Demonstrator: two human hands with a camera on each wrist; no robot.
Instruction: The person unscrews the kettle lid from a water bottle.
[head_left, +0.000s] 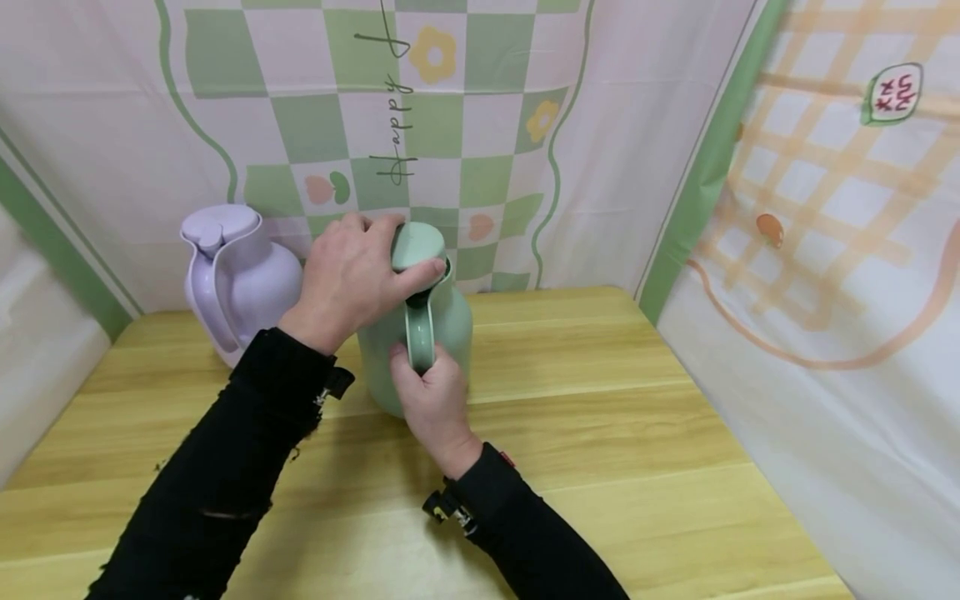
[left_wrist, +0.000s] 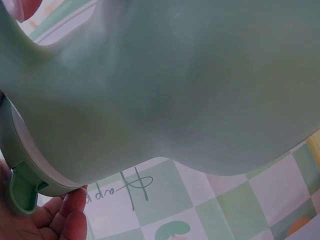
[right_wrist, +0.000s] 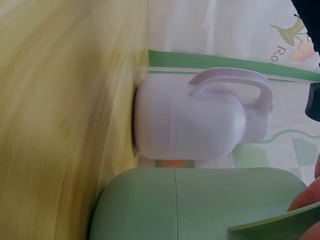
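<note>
A pale green vacuum jug (head_left: 455, 321) stands upright on the wooden table. My left hand (head_left: 341, 271) grips its round lid (head_left: 417, 242) from the left, with the thumb across the near side; a dark gap shows under the thumb. In the left wrist view, my fingers curl around the lid's rim, beside a green tab (left_wrist: 23, 190). Low on the jug's handle (head_left: 420, 337), my right hand (head_left: 437, 408) holds on, thumb on the left side. The right wrist view has the green jug's body (right_wrist: 140, 205) along the bottom, with only bits of fingers at the right edge.
Just left of the green jug, a lilac vacuum jug (head_left: 262, 283) stands on the wooden table (head_left: 600, 417), its lid on. A checked cloth (head_left: 495, 125) hangs behind the table, and another patterned cloth (head_left: 825, 275) hangs on the right.
</note>
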